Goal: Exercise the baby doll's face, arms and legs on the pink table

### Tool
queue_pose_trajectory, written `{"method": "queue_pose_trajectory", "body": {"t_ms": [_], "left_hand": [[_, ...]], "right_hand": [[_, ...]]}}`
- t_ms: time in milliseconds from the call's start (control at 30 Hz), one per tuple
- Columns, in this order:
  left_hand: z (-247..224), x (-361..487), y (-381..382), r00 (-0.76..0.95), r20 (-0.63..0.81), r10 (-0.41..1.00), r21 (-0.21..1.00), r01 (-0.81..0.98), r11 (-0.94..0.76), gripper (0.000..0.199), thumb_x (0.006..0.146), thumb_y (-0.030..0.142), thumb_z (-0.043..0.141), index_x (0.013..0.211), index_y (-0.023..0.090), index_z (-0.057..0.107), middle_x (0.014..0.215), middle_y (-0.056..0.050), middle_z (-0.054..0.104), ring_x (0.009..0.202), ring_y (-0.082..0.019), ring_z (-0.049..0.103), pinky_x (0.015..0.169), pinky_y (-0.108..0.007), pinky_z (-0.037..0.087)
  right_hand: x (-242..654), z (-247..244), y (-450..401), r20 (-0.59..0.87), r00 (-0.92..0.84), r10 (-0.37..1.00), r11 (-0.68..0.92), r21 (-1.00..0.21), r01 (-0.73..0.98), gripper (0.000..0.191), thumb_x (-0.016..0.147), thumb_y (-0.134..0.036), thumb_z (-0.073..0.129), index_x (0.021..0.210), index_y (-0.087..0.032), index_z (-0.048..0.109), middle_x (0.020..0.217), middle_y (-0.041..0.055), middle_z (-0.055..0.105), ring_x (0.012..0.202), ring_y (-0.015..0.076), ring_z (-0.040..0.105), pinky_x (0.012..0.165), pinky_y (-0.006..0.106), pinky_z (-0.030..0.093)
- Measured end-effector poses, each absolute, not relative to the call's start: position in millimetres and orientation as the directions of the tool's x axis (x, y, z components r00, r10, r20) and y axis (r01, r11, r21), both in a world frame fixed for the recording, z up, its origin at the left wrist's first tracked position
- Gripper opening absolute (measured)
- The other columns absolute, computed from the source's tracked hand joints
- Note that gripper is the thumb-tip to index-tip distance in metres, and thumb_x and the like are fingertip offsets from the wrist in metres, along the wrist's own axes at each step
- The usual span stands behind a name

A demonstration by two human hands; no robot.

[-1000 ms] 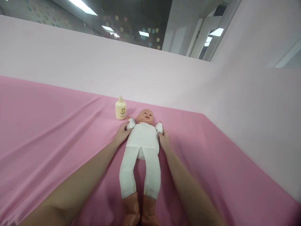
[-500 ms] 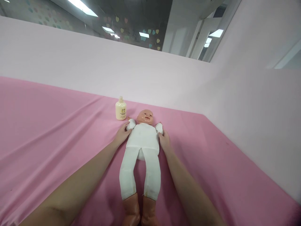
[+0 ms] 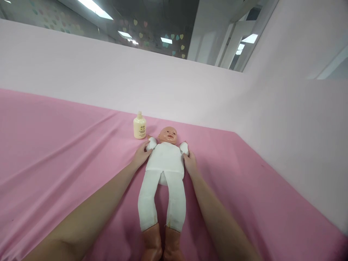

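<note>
A baby doll [image 3: 165, 157] lies on its back with its head away from me. Its body, arms and legs are white cloth; its head, hands and feet are bare plastic. My left hand [image 3: 141, 154] is closed around the doll's arm on the left, thumb toward the chest. On the other side my right hand [image 3: 190, 161] grips the doll's other arm in the same way, with some fingers hidden behind it. Both doll arms are bent up beside the shoulders. Just beyond my left hand stands a cream-coloured bottle [image 3: 139, 127] with printing on its front.
A pink sheet [image 3: 81, 145] with several creases covers the surface under the doll. White wall [image 3: 163, 90] rises behind and at the right. Above it, a glass pane [image 3: 163, 21] shows ceiling lights and heart-shaped stickers.
</note>
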State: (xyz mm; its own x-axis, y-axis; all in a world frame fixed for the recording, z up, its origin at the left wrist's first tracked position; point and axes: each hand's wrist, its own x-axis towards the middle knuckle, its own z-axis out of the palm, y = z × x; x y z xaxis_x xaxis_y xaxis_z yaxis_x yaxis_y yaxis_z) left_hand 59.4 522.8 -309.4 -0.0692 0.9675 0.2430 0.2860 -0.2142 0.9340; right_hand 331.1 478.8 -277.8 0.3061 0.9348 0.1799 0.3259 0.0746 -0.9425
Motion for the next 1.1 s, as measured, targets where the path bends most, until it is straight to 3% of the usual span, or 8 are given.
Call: {"method": "queue_pose_trajectory", "body": {"t_ms": [1100], "left_hand": [[-303.1,61.9,517.7,-0.076,0.231,0.970,0.945,0.256,-0.205,0.063,0.081,0.040,0.068,0.140,0.019,0.058,0.129,-0.012,0.068,0.117,-0.029,0.064,0.107,-0.044,0.047]], "right_hand": [[330.2,-277.2,479.7,0.209,0.297,0.932,0.118,-0.948,0.297,0.050,0.079,-0.028,0.053,0.126,-0.020,0.065,0.119,0.0064,0.070,0.108,0.0219,0.064,0.104,0.036,0.051]]}}
